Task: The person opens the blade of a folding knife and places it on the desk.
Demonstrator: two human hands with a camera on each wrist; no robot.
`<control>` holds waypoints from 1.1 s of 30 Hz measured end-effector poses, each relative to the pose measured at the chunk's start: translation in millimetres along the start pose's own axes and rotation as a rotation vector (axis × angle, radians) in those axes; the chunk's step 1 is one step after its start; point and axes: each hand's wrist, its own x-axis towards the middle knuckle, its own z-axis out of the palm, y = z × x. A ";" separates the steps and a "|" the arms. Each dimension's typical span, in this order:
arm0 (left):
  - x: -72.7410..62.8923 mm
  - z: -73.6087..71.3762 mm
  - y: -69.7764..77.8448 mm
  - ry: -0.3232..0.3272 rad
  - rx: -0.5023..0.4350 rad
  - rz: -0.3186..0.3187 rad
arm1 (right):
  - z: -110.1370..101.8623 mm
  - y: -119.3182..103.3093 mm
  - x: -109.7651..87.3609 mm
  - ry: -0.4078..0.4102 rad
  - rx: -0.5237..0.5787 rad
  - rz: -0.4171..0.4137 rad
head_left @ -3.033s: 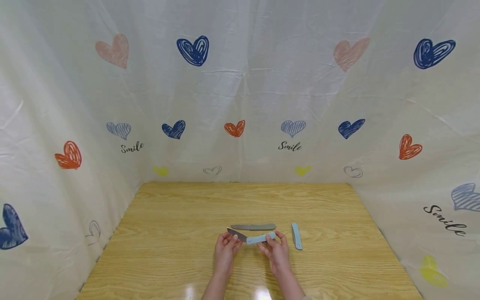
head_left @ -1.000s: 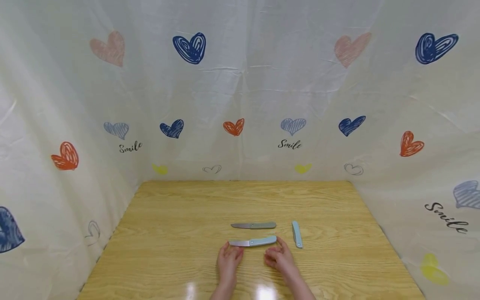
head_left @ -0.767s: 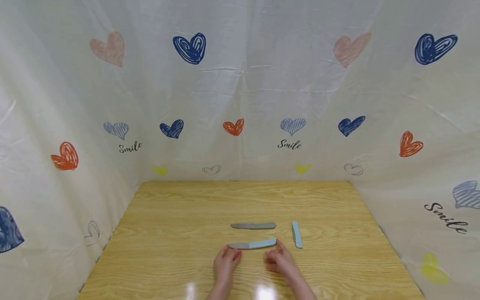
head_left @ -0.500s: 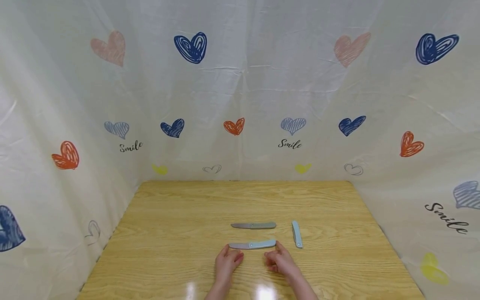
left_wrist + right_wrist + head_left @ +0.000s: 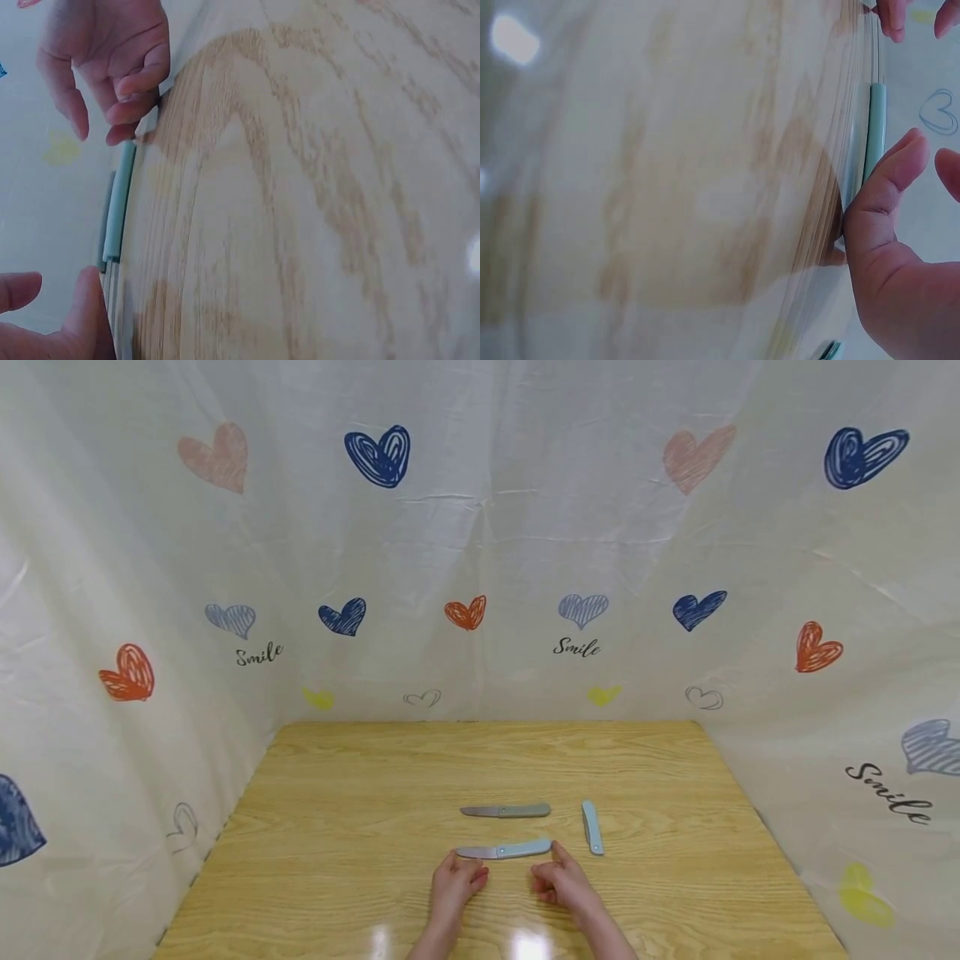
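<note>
A light-blue folding knife point(image 5: 525, 848) lies unfolded on the wooden table, its blade pointing left. My left hand point(image 5: 450, 887) reaches the blade tip with a fingertip, fingers loose. At the handle's right end is the index finger of my right hand point(image 5: 566, 883); its other fingers bend loosely and grip nothing. Just beyond and parallel lies a grey-green folding knife point(image 5: 525, 811), also unfolded with its blade to the left. Folded, a second light-blue knife point(image 5: 592, 828) sits to the right. In the right wrist view, the blue handle point(image 5: 875, 127) is partly hidden by my right hand.
The wooden table point(image 5: 337, 793) carries the knives near its middle. White curtains point(image 5: 480, 560) printed with hearts and "Smile" hang behind it and along both sides. Light reflects off the table near its front.
Three seconds ago both hands held the light-blue knife raised and partly folded. It was straightened and set down on the table, and the fingers loosened. Little has moved over the last half second.
</note>
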 end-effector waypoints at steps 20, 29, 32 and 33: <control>18.5 86.8 26.2 -0.188 0.268 0.199 | -67.4 -33.4 5.9 0.431 -0.026 -0.127; 41.9 134.7 12.2 -0.244 0.403 0.192 | -95.9 -33.8 24.7 0.380 -0.146 -0.064; 46.9 144.9 8.9 -0.218 0.449 0.182 | -98.2 -28.6 31.9 0.353 -0.117 -0.063; 48.2 147.6 7.6 -0.213 0.456 0.176 | -98.4 -26.7 33.6 0.352 -0.103 -0.067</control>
